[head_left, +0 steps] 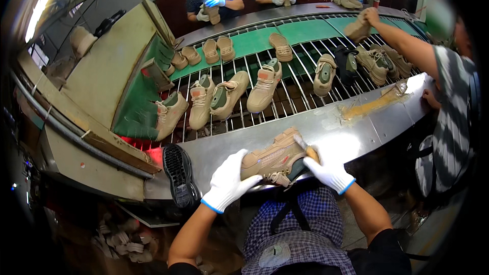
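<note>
Left hand [228,181] grips tan shoe [267,161] at surface's [351,140] near edge | right hand [328,171] pinches yellow-handled tool [311,154] | shoe's side: red label [285,161]

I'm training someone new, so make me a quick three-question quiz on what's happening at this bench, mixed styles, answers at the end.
1. Which of the person's own hands holds the orange-handled tool?
2. True or false: the black shoe lies with its tread showing.
3. Fill in the blank: the left hand, in a ____ glove with a blue cuff edge, holds the toe end of the beige shoe.

Key:
1. The right hand.
2. True.
3. White.
</note>
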Motion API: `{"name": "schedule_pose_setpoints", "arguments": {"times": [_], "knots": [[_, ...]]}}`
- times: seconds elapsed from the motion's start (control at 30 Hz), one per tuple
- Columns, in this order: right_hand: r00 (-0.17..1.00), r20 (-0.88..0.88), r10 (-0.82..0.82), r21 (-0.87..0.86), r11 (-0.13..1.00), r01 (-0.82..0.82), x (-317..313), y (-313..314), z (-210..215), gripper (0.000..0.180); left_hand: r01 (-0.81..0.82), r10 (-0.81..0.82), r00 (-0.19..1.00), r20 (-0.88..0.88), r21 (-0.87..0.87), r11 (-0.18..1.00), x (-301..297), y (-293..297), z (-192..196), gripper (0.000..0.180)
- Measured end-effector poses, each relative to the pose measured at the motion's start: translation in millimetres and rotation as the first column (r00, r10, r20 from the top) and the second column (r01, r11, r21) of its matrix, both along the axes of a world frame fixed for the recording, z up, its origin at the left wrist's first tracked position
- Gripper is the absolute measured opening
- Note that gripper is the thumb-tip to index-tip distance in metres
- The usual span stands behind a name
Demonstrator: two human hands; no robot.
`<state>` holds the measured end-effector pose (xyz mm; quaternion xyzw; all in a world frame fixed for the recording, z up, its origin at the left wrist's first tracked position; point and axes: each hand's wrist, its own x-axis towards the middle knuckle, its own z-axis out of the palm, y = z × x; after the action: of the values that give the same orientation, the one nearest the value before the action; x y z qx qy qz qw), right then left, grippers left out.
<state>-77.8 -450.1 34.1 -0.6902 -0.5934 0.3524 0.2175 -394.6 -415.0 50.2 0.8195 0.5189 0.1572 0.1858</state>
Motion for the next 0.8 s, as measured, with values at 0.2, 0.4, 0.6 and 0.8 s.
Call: {"name": "schedule_pose_setpoints", "arguments": {"times": [0.2, 0.4, 0.6, 0.8], "knots": [[0.927, 0.206, 0.312, 0.027, 0.946, -0.324, -24, 3, 35, 0.049, 0.227, -0.234, 0.968, -0.096, -0.076, 0.971, 29, 41, 23, 0.074], [0.959, 0.063, 0.277, 0.220, 0.933, -0.284, -23, -9, 37, 0.045, 0.257, -0.257, 0.966, -0.019, 0.012, 0.966, 31, 39, 10, 0.052], [0.943, 0.279, 0.184, 0.209, 0.947, -0.246, 48, 25, -5, 0.049, 0.298, -0.299, 0.954, 0.010, 0.052, 0.953, 25, 42, 11, 0.040], [0.757, 0.637, -0.148, 0.464, 0.857, -0.224, 81, 34, -12, 0.050, 0.455, -0.482, 0.876, 0.018, 0.298, 0.839, 42, 38, 14, 0.034]]}}
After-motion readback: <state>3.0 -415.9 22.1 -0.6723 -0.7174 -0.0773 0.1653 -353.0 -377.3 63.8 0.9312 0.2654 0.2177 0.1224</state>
